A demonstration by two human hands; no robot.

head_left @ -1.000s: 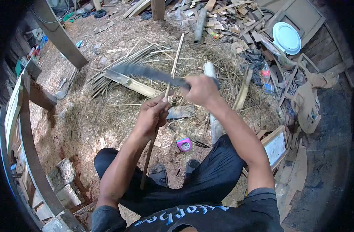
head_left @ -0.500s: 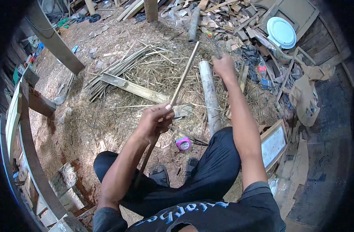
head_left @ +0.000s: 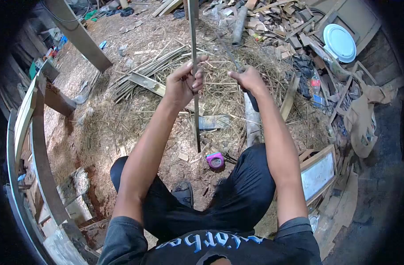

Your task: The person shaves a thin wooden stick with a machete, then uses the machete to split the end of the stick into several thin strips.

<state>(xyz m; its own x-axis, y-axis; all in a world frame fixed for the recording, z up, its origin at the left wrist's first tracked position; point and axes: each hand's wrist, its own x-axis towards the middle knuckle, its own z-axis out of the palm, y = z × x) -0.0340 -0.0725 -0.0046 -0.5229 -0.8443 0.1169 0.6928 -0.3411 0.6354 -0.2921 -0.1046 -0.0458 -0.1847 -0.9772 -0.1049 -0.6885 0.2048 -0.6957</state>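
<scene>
My left hand [head_left: 183, 84] is closed around a long thin bamboo strip [head_left: 193, 39], which stands nearly upright and runs past the top of the view. My right hand [head_left: 249, 81] grips the dark handle of a long-bladed knife [head_left: 229, 54], its narrow blade slanting up and left, apart from the strip. Below the right hand lies a round bamboo pole [head_left: 252, 121], partly covered by my forearm. A split bamboo piece [head_left: 144, 82] is on the ground left of my left hand. Between my knees and the strip's lower end sits a pink tape measure [head_left: 215, 162].
A bundle of thin strips [head_left: 127, 86] lies at the left on shavings. Wood scraps [head_left: 277, 26] pile up at the back right, near a pale blue round lid [head_left: 339, 43]. Wooden posts [head_left: 80, 37] stand at the left. A framed panel [head_left: 318, 174] leans by my right knee.
My left hand has risen, and the bamboo strip has swung from a slant to nearly upright. My right hand with the knife has come slightly lower and nearer the left. The view has shifted a little.
</scene>
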